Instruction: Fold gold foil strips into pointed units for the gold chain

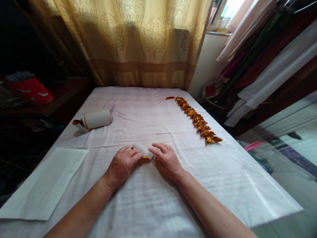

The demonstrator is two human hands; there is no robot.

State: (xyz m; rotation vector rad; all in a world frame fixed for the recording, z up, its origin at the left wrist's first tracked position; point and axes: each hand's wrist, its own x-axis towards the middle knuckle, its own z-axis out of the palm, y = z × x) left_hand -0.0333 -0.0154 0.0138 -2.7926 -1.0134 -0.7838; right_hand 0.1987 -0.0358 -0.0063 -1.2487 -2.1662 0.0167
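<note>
Near the middle of the white cloth, a small curled sheet of paper, white outside with gold foil at its lower edge, lies between my hands. My left hand is closed on its left part, the thumb along the near side. At the right end, my right hand holds it between thumb and fingers. Folded gold foil pieces stand in a slanting row on the right. One separate foil piece lies beside the row's far end.
A larger white roll with gold foil inside rests on the left. A flat white sheet lies at the near left of the cloth-covered table. Behind hangs a gold curtain; clothes hang at the right.
</note>
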